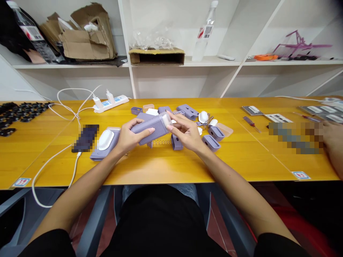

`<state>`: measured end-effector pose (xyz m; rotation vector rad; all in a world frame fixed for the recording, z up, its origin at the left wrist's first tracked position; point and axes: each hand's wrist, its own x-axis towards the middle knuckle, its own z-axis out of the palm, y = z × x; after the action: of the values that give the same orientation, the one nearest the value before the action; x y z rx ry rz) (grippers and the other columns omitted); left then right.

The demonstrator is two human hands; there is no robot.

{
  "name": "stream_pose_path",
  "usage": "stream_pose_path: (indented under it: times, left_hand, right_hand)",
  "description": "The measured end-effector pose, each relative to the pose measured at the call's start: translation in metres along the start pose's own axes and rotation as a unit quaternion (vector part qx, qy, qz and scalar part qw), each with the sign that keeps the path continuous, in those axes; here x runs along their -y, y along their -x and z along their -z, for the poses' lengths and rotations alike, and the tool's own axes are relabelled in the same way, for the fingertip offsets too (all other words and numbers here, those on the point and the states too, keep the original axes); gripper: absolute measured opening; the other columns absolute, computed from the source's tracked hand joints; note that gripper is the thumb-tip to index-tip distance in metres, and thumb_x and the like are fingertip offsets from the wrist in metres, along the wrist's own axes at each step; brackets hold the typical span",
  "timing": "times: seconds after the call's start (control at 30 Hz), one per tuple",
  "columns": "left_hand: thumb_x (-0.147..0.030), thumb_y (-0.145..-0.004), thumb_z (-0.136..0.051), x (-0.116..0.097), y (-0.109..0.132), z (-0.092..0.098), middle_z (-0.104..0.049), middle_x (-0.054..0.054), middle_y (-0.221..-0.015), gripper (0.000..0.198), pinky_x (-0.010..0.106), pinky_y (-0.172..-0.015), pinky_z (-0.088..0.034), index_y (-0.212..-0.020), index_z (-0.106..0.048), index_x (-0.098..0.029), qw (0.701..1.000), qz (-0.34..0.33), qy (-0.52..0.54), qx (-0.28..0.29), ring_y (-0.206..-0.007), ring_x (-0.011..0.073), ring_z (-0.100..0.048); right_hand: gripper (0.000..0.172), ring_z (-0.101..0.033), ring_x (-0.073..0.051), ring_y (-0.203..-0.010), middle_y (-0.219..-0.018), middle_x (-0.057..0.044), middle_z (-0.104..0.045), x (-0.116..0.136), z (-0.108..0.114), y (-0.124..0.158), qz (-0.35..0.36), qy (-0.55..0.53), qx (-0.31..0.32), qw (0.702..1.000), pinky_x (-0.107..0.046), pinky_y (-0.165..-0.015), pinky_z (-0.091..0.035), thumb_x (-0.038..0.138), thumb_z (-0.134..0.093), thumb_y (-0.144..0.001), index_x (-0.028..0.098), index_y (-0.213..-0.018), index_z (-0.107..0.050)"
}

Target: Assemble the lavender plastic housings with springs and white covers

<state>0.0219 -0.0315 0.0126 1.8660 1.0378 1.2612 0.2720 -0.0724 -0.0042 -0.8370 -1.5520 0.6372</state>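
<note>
A purple plastic case [152, 129] with ribbed sides is held above the table, tilted up to the right. My left hand [130, 137] is closed around its left part, thumb along the near side. At its right end sits a translucent cap [166, 120], which the thumb and fingers of my right hand [189, 132] grip. Below the case lies a coil spring [162, 142] beside a small purple housing [177, 142]. Two purple cup-like parts [211, 142] stand right of my right hand. Left of my left hand, a white oval piece [106, 139] rests on another purple case [98, 155].
Behind my hands lie more purple shells [187, 111], white caps [203, 117] and springs. A phone [85, 138] with a white cable [76, 167] and a power strip [111, 103] are leftward. At right are a screwdriver [252, 124] and another person's hand [333, 146].
</note>
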Motion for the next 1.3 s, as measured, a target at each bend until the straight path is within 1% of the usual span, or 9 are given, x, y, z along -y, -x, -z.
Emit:
stream_pose_path:
  times: [0.2, 0.5, 0.6, 0.7, 0.8, 0.9, 1.03, 1.23, 1.3]
  left_hand:
    - [-0.058, -0.073, -0.094, -0.003, 0.0, -0.001, -0.078, 0.003, -0.089, 0.045, 0.028, -0.067, -0.059, -0.093, -0.078, -0.021, 1.0, -0.002, -0.013, -0.013, -0.078, 0.0201, -0.071]
    - [-0.058, -0.071, -0.093, -0.006, -0.001, -0.003, -0.076, 0.002, -0.086, 0.045, 0.028, -0.066, -0.059, -0.089, -0.075, -0.021, 1.0, 0.003, -0.007, -0.02, -0.077, 0.02, -0.069]
    - [-0.058, -0.07, -0.094, -0.006, -0.001, -0.003, -0.076, 0.003, -0.087, 0.046, 0.029, -0.066, -0.059, -0.091, -0.076, -0.021, 1.0, 0.001, -0.004, -0.028, -0.078, 0.0201, -0.069]
    - [-0.057, -0.07, -0.094, -0.007, -0.001, -0.003, -0.076, 0.003, -0.089, 0.045, 0.029, -0.067, -0.059, -0.091, -0.076, -0.02, 0.999, -0.004, 0.009, -0.034, -0.078, 0.0201, -0.069]
    - [-0.057, -0.072, -0.093, -0.007, -0.001, -0.002, -0.076, 0.004, -0.089, 0.045, 0.029, -0.067, -0.058, -0.091, -0.077, -0.02, 0.999, -0.003, 0.026, -0.028, -0.077, 0.0196, -0.068]
    - [-0.058, -0.072, -0.093, -0.005, -0.002, -0.002, -0.075, 0.003, -0.091, 0.046, 0.029, -0.069, -0.058, -0.093, -0.076, -0.02, 0.999, 0.0, 0.023, -0.023, -0.079, 0.0191, -0.067]
    - [-0.059, -0.072, -0.093, -0.001, -0.002, -0.002, -0.076, 0.003, -0.096, 0.049, 0.03, -0.079, -0.059, -0.098, -0.076, -0.021, 0.999, -0.018, -0.012, -0.036, -0.086, 0.0204, -0.068]
    - [-0.06, -0.078, -0.093, 0.009, 0.001, -0.004, -0.08, 0.006, -0.114, 0.056, 0.036, -0.096, -0.059, -0.116, -0.076, -0.023, 0.996, -0.07, -0.06, -0.015, -0.102, 0.025, -0.074]
    - [-0.06, -0.081, -0.091, 0.012, 0.0, -0.005, -0.079, 0.008, -0.12, 0.058, 0.037, -0.095, -0.061, -0.122, -0.074, -0.023, 0.995, -0.091, -0.037, -0.005, -0.107, 0.0258, -0.075]
  right_hand:
    - [0.051, -0.058, -0.021, -0.088, -0.1, -0.005, -0.063, -0.002, -0.004, 0.0, 0.047, 0.091, -0.013, 0.995, -0.036, -0.075, -0.058, 0.055, -0.073, -0.101, 0.036, -0.149, -0.075]
    - [0.055, -0.053, -0.022, -0.085, -0.092, -0.003, -0.056, -0.009, -0.012, 0.002, 0.069, 0.129, -0.019, 0.989, -0.036, -0.073, -0.054, 0.05, -0.067, -0.104, 0.032, -0.156, -0.069]
    - [0.059, -0.057, -0.021, -0.086, -0.1, -0.004, -0.064, -0.01, -0.012, 0.002, 0.041, 0.099, -0.016, 0.994, -0.036, -0.078, -0.059, 0.054, -0.071, -0.102, 0.033, -0.157, -0.068]
    - [0.067, -0.066, -0.022, -0.095, -0.127, -0.006, -0.075, -0.01, -0.013, 0.004, -0.003, 0.037, 0.008, 0.999, -0.038, -0.088, -0.065, 0.057, -0.074, -0.1, 0.034, -0.162, -0.063]
    - [0.078, -0.072, -0.028, -0.12, -0.156, -0.005, -0.069, -0.008, -0.013, 0.005, -0.024, -0.007, 0.04, 0.999, -0.043, -0.108, -0.064, 0.056, -0.079, -0.097, 0.033, -0.167, -0.056]
    - [0.085, -0.069, -0.032, -0.137, -0.167, -0.005, -0.062, -0.007, -0.011, 0.004, -0.016, -0.018, 0.064, 0.998, -0.048, -0.121, -0.058, 0.051, -0.085, -0.093, 0.032, -0.17, -0.052]
    - [0.082, -0.07, -0.034, -0.14, -0.17, -0.006, -0.059, -0.005, -0.008, 0.002, -0.009, -0.034, 0.061, 0.998, -0.05, -0.124, -0.056, 0.048, -0.086, -0.093, 0.034, -0.168, -0.055]
    - [0.079, -0.067, -0.036, -0.144, -0.162, -0.007, -0.067, -0.005, -0.007, 0.0, -0.046, -0.067, 0.027, 0.996, -0.056, -0.126, -0.053, 0.053, -0.092, -0.086, 0.033, -0.158, -0.066]
    - [0.073, -0.068, -0.034, -0.141, -0.156, -0.007, -0.071, -0.008, -0.007, -0.003, -0.049, -0.091, 0.002, 0.995, -0.053, -0.121, -0.058, 0.055, -0.092, -0.086, 0.031, -0.151, -0.072]
